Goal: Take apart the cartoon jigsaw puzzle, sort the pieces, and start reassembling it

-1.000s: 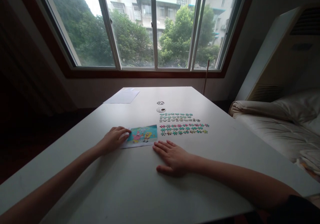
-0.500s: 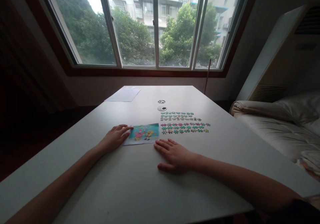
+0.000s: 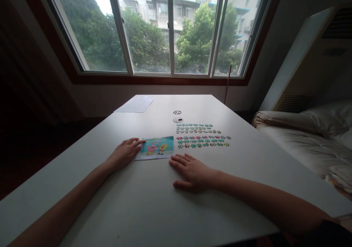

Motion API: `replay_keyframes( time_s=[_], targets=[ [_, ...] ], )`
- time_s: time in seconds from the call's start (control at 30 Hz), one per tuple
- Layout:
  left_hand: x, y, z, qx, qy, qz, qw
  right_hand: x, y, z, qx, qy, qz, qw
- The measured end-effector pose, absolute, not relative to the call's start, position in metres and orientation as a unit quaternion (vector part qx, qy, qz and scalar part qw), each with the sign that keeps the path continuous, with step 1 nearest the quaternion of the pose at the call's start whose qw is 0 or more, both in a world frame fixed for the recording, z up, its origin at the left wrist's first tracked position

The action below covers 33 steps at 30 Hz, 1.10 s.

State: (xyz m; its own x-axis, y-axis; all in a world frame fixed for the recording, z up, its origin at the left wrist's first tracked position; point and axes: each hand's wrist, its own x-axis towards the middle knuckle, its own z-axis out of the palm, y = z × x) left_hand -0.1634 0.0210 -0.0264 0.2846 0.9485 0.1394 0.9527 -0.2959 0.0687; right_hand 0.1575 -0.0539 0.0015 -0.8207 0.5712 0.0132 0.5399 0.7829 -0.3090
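A colourful cartoon picture card (image 3: 156, 147) lies flat on the white table (image 3: 143, 203). My left hand (image 3: 125, 153) rests on the card's left edge, fingers stretched out and lightly on it. My right hand (image 3: 192, 171) lies flat on the table just below and right of the card, fingers spread, holding nothing. Beyond the card, several small jigsaw pieces (image 3: 202, 135) are laid out in neat rows.
A white sheet of paper (image 3: 134, 104) lies at the far left of the table. Two small round things (image 3: 177, 116) sit beyond the puzzle rows. A cushioned seat (image 3: 308, 137) stands to the right. A wide window (image 3: 170, 26) faces the table.
My left hand's fingers have straightened out over the card's left edge. The right hand stays flat in the same spot. The view has shifted slightly.
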Motion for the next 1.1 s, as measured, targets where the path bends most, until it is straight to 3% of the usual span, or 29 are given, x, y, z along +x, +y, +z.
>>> replay_keyframes(
  time_s=[0.33, 0.53, 0.63, 0.77, 1.1],
  targets=[
    [-0.165, 0.021, -0.027, -0.802, -0.593, -0.067, 0.014, 0.157, -0.055, 0.004, -0.287, -0.947, 0.135, 0.058],
    [-0.167, 0.02, -0.026, -0.801, -0.593, -0.074, 0.019, 0.176, -0.024, 0.023, -0.213, -0.97, 0.096, 0.073],
    [-0.168, 0.019, -0.025, -0.802, -0.593, -0.073, 0.015, 0.205, 0.02, 0.033, -0.318, -0.937, 0.081, 0.115],
    [-0.169, 0.018, -0.023, -0.801, -0.595, -0.069, 0.011, 0.246, 0.075, 0.032, -0.51, -0.853, 0.058, 0.095],
    [-0.168, 0.017, -0.022, -0.801, -0.594, -0.072, 0.009, 0.257, 0.114, 0.013, -0.538, -0.834, 0.098, 0.072]
  ],
)
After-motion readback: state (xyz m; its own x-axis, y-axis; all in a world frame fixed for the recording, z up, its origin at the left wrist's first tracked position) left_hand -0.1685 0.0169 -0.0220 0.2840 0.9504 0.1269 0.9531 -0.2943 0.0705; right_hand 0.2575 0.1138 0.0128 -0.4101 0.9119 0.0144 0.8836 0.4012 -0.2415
